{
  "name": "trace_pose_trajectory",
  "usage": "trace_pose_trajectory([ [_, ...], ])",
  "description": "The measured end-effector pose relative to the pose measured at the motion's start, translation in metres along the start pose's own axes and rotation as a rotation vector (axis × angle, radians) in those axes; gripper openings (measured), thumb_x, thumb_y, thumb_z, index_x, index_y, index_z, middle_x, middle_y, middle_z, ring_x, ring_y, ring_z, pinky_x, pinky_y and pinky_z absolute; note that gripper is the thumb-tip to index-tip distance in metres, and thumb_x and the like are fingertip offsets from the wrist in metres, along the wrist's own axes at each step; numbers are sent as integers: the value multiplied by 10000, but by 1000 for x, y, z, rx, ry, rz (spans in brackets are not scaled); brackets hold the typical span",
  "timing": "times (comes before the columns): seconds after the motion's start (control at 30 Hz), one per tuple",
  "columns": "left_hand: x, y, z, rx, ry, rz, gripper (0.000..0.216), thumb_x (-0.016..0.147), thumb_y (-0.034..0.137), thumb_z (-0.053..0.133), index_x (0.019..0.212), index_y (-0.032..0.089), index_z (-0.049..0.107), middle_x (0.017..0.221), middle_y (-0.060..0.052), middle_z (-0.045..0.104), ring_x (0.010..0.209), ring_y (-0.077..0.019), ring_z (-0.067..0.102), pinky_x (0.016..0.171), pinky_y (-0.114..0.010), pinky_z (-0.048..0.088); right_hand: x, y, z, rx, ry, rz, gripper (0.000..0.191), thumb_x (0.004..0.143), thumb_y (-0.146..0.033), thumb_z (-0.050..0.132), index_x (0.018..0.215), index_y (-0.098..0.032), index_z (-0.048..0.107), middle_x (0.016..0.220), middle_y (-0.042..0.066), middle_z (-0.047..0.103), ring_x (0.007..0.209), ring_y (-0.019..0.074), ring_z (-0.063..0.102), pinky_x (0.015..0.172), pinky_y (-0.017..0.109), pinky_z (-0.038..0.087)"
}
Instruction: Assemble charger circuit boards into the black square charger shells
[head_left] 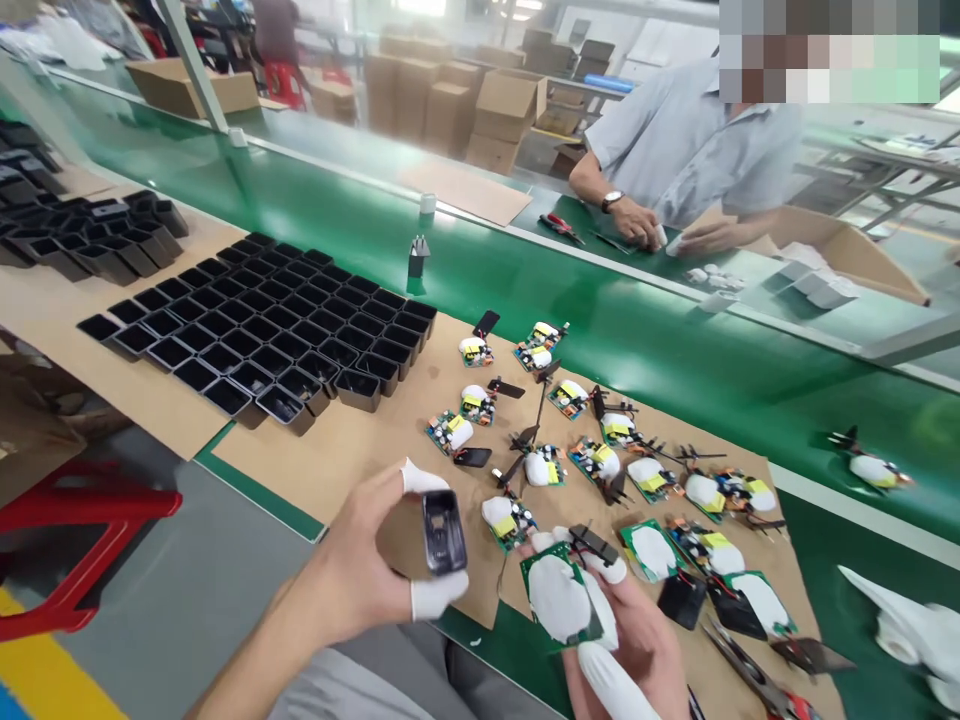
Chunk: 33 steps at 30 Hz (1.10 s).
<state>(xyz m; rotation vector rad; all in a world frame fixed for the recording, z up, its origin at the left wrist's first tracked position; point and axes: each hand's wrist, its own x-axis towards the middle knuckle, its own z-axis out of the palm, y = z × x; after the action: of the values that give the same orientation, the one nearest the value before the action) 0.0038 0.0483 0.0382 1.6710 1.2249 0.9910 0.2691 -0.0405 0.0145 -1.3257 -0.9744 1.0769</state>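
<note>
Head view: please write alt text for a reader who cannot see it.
A person's left hand holds a black case and the right hand a circuit board, near more boards and rows of cases on cardboard. A co-worker works opposite.

black rectangular plastic case (444, 535): mouth toward viewer, interior detail unclear, in left hand (367, 555) | green circuit board (568, 600) with white patch (555, 598): tilted, in right hand (626, 635)

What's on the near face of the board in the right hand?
A broad white patch covers most of the green board. Whatever lies under the patch can't be seen; the right hand is partly behind the board.
</note>
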Motion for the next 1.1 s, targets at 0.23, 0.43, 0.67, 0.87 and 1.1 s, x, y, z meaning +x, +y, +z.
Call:
trace_pose_trajectory([
  [0.23,-28,14,0,-129,-68,74,701,670,201,1013,1334,315,821,1175,-80,822,1055,-305,796,1010,-424,680,13,-20,-8,-87,-95,-50,507,818,-636,951,1219,-329,903,1074,165,903,1142,526,845,1017,648,705],
  [0.43,-26,24,4,-184,-117,242,803,775,205,1020,1519,324,744,1184,-90,798,972,-251,798,895,-345,688,5,-43,5,-132,-201,-70,460,651,-580,1087,983,-302,933,861,142,870,1005,504,867,902,621,758],
  [0.67,-27,29,4,-237,-200,274,946,776,161,1029,1619,390,666,1227,-94,801,1039,-286,824,914,-373,687,-20,-42,29,-42,-121,-95,631,730,-428,1084,1300,-252,880,1337,183,853,1229,466,840,1031,518,730],
  [0.87,-29,29,5,-229,-218,259,975,770,166,1034,1641,375,648,1229,-94,791,1037,-284,821,892,-360,689,-17,-50,27,-89,-228,-137,632,725,-319,1093,1321,-268,887,1360,158,856,1241,466,842,1078,513,717],
  [1.1,-29,27,4,-214,-215,237,935,748,167,1029,1606,333,698,1169,-99,781,1026,-304,813,870,-374,701,-14,-65,37,-144,-210,-137,608,713,-321,1102,1286,-294,899,1298,132,870,1228,432,851,1060,485,728],
])
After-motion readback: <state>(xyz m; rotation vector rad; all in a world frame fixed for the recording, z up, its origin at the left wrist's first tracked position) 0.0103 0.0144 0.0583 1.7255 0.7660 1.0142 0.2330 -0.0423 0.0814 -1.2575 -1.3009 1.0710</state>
